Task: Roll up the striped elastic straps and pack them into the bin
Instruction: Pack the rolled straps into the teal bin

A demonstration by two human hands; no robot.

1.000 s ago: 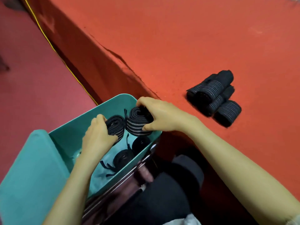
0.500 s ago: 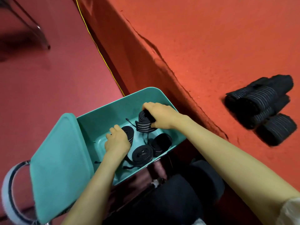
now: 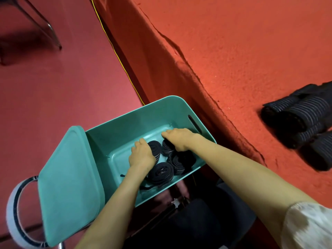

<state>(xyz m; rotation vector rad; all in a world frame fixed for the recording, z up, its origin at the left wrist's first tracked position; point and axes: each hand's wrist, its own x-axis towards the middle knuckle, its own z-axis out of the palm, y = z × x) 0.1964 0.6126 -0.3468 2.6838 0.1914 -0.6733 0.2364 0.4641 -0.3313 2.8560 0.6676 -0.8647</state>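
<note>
Both hands have sunk deeper, and their two rolls now sit low in the bin.

The left hand (image 3: 142, 155) curls over the left roll (image 3: 156, 147), and the right hand (image 3: 177, 139) bends its fingers over the right roll (image 3: 168, 149), which a second ago was held up near the rim; neither hand has let go. These two stand side by side, touching, just beyond two more rolls (image 3: 162, 172) nearer the person, all inside the bin (image 3: 125, 121), whose lid (image 3: 70, 177) lies off to its left. This placing looks almost done: the hands need only release and lift out. More straps (image 3: 301, 119) wait in a pile on the table (image 3: 233, 51), so packing is not finished.
</note>
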